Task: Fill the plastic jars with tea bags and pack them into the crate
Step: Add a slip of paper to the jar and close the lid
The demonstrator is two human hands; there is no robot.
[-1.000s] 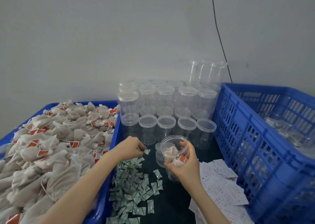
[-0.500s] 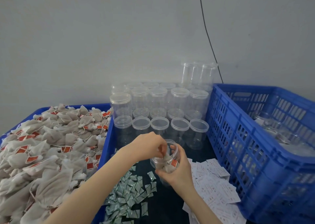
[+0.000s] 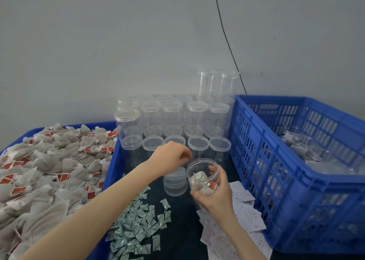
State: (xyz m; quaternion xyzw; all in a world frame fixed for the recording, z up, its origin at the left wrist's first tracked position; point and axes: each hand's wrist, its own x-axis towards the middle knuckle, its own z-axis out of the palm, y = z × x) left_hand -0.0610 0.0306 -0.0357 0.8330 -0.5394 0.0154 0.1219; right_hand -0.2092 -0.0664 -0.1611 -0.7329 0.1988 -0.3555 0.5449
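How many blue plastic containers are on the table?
2. A slatted blue plastic crate stands at the right, holding packed jars. A shallow blue plastic tray sits at the left, heaped with tea bags. Others may lie outside the view.

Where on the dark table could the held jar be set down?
One bare strip: between the green sachets and white paper slips, below the lid stack. Behind, capped jars stand packed tight up to the crate.
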